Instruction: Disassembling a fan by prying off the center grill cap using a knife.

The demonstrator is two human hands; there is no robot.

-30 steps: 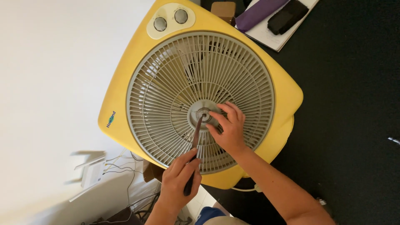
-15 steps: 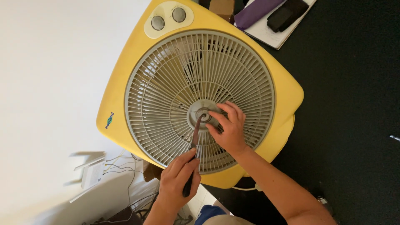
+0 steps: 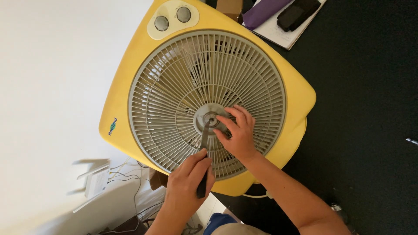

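Yellow square plastic box fan [image 3: 130, 87]: its grey grille hub [image 3: 211, 118] is steadied by spread right hand [image 3: 237, 135] fingers while a dark-handled screwdriver [image 3: 203, 152], gripped in the closed left hand [image 3: 189, 182], is seated there; turning likely follows.

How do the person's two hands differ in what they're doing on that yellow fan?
The left hand is closed in a fist around a dark tool, while the right hand lies spread with its fingers loose. The left hand sits at the grille's lower edge; the right hand rests near the middle, fingertips on the round hub. Both hands are bare and work over the same fan, where the tool's tip meets the hub.
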